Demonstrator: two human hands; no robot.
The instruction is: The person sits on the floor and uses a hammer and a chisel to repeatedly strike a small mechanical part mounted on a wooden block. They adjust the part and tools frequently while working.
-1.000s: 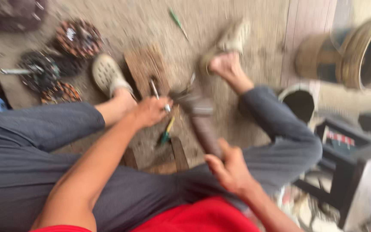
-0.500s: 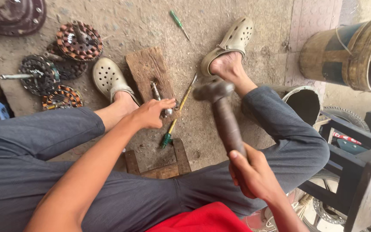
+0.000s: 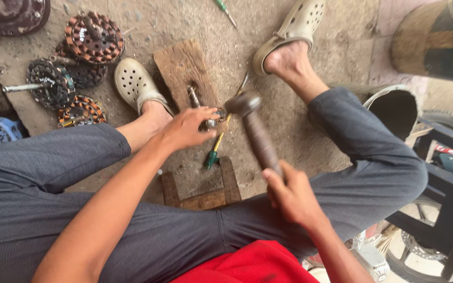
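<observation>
I am looking down over my own knees as I am sitting low over the dusty concrete floor point(image 3: 310, 131). My left hand point(image 3: 187, 128) is reaching out to the weathered brown wooden block point(image 3: 184, 71), its fingers curled together and pinching a small dark metal part with a short steel shaft point(image 3: 200, 107), steadying it on the block, as I judge it, so that the wood takes the blow and not the floor. My right hand point(image 3: 292, 196) is wrapping its fingers tight about the low end of the hammer's dark wooden handle, a long grip that I take to be for swing. The heavy hammer with the rounded dull-grey steel head point(image 3: 243, 104) is hanging just beside the part, its head slightly blurred, close to my left fingertips.

The part is looking rusty and greasy, with a ring-like collar at its lower end; finer detail I cannot tell. A green-handled screwdriver with a yellow shank point(image 3: 216, 149) is lying just below the block. Several round copper-wound stator coils point(image 3: 93, 36) are lying well apart at the upper left, beside my beige perforated clog point(image 3: 135, 84).
</observation>
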